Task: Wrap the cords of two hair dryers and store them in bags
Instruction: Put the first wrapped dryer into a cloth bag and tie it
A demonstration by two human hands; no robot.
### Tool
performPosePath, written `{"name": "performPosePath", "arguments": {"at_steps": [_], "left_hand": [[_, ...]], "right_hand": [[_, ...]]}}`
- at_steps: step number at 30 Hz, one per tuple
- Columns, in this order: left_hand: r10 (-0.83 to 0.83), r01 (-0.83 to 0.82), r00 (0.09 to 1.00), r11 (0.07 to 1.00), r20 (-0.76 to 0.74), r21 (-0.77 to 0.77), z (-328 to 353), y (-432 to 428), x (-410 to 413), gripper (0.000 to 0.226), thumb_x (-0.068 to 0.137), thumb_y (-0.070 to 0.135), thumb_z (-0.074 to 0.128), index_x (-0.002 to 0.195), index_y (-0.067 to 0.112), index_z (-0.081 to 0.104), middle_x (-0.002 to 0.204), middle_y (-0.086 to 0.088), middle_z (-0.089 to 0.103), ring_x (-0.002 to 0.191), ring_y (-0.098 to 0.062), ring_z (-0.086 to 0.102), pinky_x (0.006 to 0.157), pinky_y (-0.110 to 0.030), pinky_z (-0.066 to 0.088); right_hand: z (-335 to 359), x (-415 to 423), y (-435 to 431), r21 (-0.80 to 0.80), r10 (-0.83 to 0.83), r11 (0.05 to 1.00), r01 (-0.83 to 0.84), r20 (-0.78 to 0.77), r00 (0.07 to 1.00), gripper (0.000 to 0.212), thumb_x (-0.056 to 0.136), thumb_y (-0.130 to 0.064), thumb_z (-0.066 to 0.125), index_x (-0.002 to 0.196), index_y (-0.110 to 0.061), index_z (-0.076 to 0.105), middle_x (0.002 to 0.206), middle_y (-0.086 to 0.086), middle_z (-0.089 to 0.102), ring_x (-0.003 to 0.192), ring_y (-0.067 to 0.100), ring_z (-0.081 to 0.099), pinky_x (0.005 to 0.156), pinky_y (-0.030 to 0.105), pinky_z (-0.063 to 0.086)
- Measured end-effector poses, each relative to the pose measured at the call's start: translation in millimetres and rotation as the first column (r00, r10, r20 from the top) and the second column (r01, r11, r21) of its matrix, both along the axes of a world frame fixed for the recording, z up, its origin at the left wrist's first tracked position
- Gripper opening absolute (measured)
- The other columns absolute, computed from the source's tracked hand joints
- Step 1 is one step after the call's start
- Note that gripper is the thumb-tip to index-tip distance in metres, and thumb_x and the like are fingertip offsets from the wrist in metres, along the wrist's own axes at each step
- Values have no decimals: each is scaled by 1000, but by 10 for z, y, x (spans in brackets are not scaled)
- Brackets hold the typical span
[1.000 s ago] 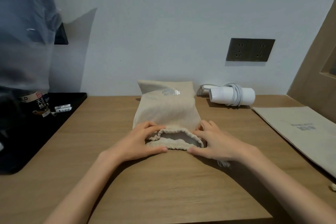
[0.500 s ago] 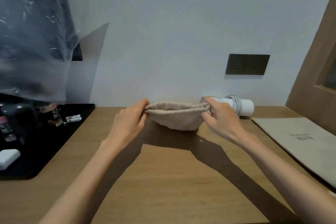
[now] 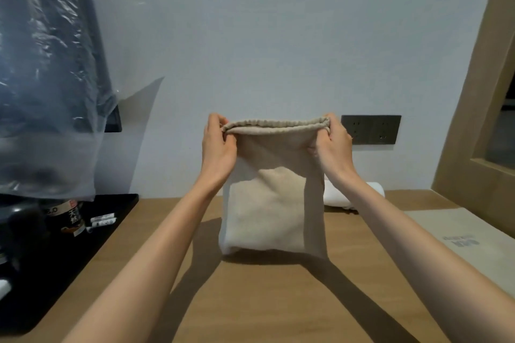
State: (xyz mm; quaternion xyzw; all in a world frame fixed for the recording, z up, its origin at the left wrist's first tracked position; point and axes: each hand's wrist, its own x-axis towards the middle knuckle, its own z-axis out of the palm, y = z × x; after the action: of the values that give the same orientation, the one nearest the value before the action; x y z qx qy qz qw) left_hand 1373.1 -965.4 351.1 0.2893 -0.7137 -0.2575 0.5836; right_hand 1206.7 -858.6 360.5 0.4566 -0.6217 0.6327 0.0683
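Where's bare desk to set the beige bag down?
Free: the wood in front of the beige bag, between the black tray and the flat bag. Crowded: the tray, and the back right, where the white hair dryer lies behind the bag.

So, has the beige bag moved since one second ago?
Yes. The beige bag lay flat on the table then; now both hands hold it upright, its mouth raised level with the wall socket.
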Motion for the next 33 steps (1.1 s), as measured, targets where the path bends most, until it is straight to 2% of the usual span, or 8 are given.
{"name": "performPosePath", "arguments": {"at_steps": [6, 12, 14, 17, 19, 21, 28, 33], "left_hand": [[-6, 6, 999, 1000, 40, -10, -143, -148, -107, 19, 87, -6, 38, 94, 12, 38, 97, -7, 47, 86, -20, 42, 68, -25, 31], [-28, 28, 999, 1000, 33, -9, -308, -193, -83, 19, 88, -5, 39, 95, 12, 41, 94, -4, 47, 78, -13, 42, 69, -27, 33], [-6, 17, 995, 994, 101, -106, -378, -133, 1, 19, 87, -2, 42, 94, 16, 42, 92, -3, 51, 79, -2, 43, 83, -34, 37], [11, 33, 978, 977, 209, -209, -537, 5, 99, 11, 84, 13, 44, 86, 23, 42, 89, 5, 59, 79, 1, 50, 115, -37, 13], [-127, 141, 977, 987, 169, -75, -629, 151, 146, 14, 81, 25, 44, 74, 14, 40, 68, 9, 45, 63, -3, 41, 82, -20, 37], [-264, 259, 957, 964, 119, 54, -723, 251, 169, 23, 77, 29, 46, 67, 11, 37, 59, 8, 33, 55, -5, 31, 53, -18, 26], [-509, 433, 790, 858, 342, 277, -1157, 408, 300, 14, 76, 25, 55, 66, 15, 53, 57, 9, 49, 54, 1, 41, 53, -14, 33], [-596, 448, 550, 802, 586, 395, -1256, 536, 368, 23, 70, 49, 58, 68, 26, 51, 63, 15, 49, 59, -1, 42, 57, -20, 33]], "right_hand": [[-164, -213, -252, 64, 47, 996, -55, 121, 992, 15, 91, -1, 31, 84, -1, 43, 77, 10, 47, 72, 21, 41, 68, 42, 43], [-329, -257, -286, 80, 100, 991, -111, 131, 986, 19, 95, -2, 33, 82, 2, 46, 78, 10, 47, 74, 20, 41, 67, 43, 41], [-389, -256, -214, 39, 109, 993, -115, 128, 986, 21, 93, -2, 34, 75, -2, 44, 73, 9, 43, 71, 19, 38, 66, 37, 35], [-479, -249, -45, -21, 108, 994, -107, 111, 988, 22, 89, -13, 34, 74, 2, 41, 71, 19, 41, 68, 19, 38, 63, 38, 38], [-577, -214, 86, 4, 65, 998, -65, 27, 998, 27, 86, -19, 32, 77, 5, 40, 73, 27, 42, 63, 15, 35, 57, 40, 34], [-695, -147, 206, 54, 68, 996, -66, -28, 997, 25, 85, -20, 32, 73, 0, 38, 70, 24, 41, 60, 12, 34, 55, 41, 32], [-1064, -117, 495, 294, 372, 885, -361, 21, 928, 26, 87, -20, 33, 63, -16, 41, 59, -12, 44, 58, 2, 37, 58, 22, 30], [-1384, -141, 644, 572, 426, 758, -313, -71, 902, 24, 77, -36, 40, 57, -24, 46, 58, -8, 47, 58, 8, 40, 59, 40, 35]]}}
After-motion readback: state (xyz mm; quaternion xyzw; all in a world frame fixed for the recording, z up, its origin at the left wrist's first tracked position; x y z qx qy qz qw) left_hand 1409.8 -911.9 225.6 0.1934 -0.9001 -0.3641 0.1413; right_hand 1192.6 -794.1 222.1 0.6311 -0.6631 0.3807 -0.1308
